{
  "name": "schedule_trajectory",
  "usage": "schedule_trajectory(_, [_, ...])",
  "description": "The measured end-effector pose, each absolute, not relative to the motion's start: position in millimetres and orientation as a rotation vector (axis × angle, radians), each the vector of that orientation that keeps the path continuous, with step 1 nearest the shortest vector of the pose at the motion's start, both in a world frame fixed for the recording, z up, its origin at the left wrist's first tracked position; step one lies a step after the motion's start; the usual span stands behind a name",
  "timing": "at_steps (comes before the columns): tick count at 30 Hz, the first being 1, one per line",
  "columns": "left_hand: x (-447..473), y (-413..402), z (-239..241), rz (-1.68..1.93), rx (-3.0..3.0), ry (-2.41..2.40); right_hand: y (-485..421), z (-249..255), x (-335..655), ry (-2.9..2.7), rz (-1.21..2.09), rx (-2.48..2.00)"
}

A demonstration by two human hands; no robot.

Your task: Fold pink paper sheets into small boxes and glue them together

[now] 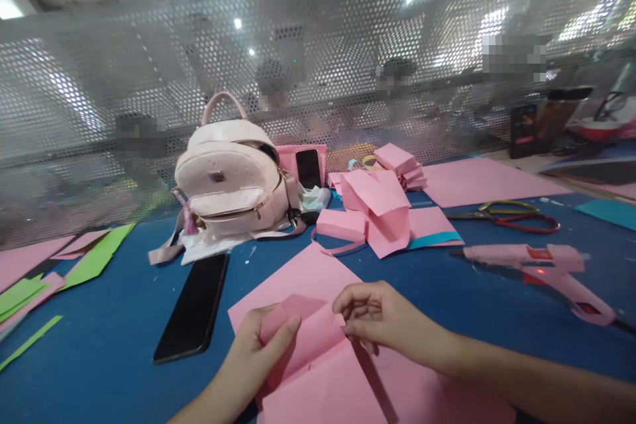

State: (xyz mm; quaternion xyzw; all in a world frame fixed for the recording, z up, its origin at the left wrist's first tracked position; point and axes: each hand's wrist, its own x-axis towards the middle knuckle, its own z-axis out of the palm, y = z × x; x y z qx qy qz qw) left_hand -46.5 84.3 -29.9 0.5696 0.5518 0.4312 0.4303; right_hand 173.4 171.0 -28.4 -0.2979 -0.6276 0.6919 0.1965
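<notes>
Both hands, left hand (263, 344) and right hand (377, 318), pinch folded pink paper (311, 338); no legible writing.

The bench (114, 318) is blue. The paper (308, 344), glue gun (541, 265) and backpack (233, 179) are pink, the phone (193, 308) black, the scraps (94, 258) green, and the screen (149, 79) is dotted grey.

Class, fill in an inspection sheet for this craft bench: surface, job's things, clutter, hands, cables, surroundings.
Surface: blue table top, strewn with paper.
Job's things: folded pink paper sheet, pinched by both hands.
Clutter: black phone lying flat; pale pink backpack; pink glue gun; scissors; folded pink paper pieces; green paper offcuts.
Hands: left hand and right hand grip the fold.
Cables: nothing seen.
Surroundings: perforated metal screen; people blurred behind it.
</notes>
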Motion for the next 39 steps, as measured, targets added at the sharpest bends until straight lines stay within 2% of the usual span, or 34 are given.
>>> schedule_trajectory(28, [-43, 84, -24, 1.064, 1.474, 1.384, 174, -26, 174, -1.751, 1.876, -0.799])
schedule_trajectory(39, [-41, 84, -20, 1.035, 1.522, 1.366, 174, -28, 172, -1.741, 1.958, -0.816])
